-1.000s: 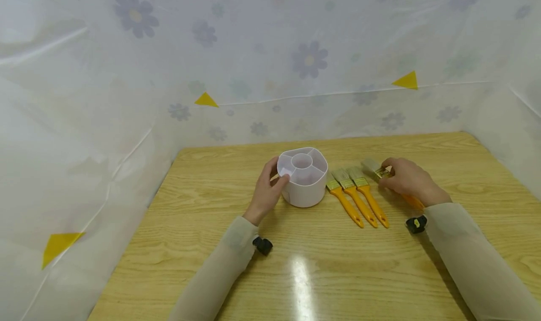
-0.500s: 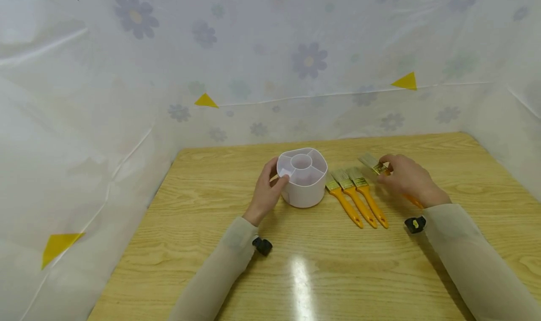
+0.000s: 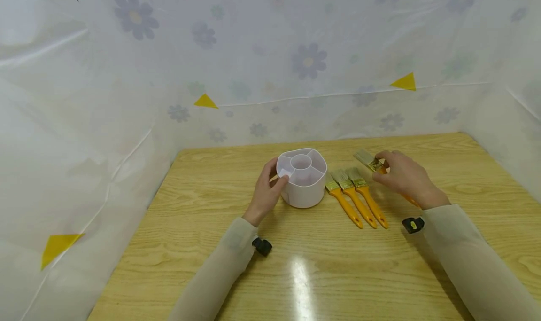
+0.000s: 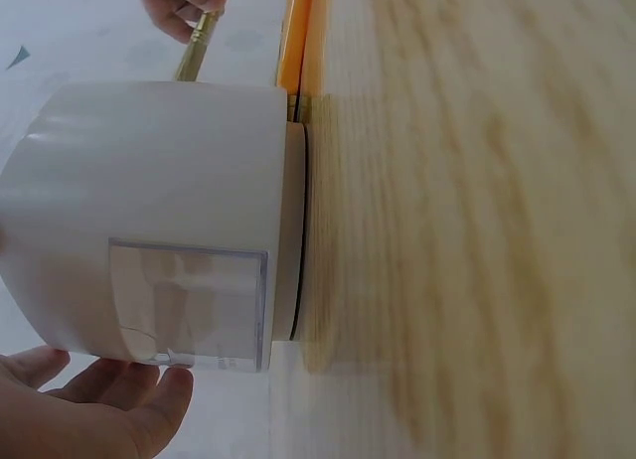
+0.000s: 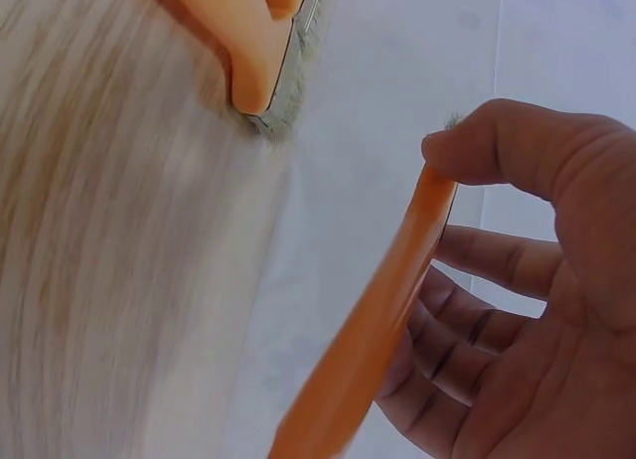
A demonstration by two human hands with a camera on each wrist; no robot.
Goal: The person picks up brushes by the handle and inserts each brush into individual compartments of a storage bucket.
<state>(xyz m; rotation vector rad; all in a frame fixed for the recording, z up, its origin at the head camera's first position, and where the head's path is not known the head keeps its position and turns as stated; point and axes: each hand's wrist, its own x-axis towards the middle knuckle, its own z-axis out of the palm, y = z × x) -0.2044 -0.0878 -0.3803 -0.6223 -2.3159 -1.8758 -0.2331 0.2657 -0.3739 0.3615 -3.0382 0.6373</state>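
Note:
A white round desk organizer (image 3: 305, 194), split into compartments around a central ring, stands upright on the table. My left hand (image 3: 266, 189) grips its left side, thumb over the rim. In the left wrist view the organizer's wall has a clear plastic window (image 4: 199, 305), with fingertips along its edge. My right hand (image 3: 405, 177) pinches a paintbrush (image 3: 366, 160) near its metal band, bristles pointing up and left, above the table. Its orange handle (image 5: 363, 330) runs under the palm in the right wrist view. Three similar paintbrushes (image 3: 360, 203) lie side by side, bristles close to the organizer.
The wood-grain table (image 3: 203, 246) has its far edge against a pale flowered curtain (image 3: 253, 53). Similar sheeting hangs along the left and right sides. Yellow triangles (image 3: 404, 82) are stuck on it. Both wrists carry a small black device (image 3: 262, 246).
My right hand has raised the paintbrush slightly and shifted it left, toward the organizer. The left hand, the organizer and the three lying paintbrushes have stayed put.

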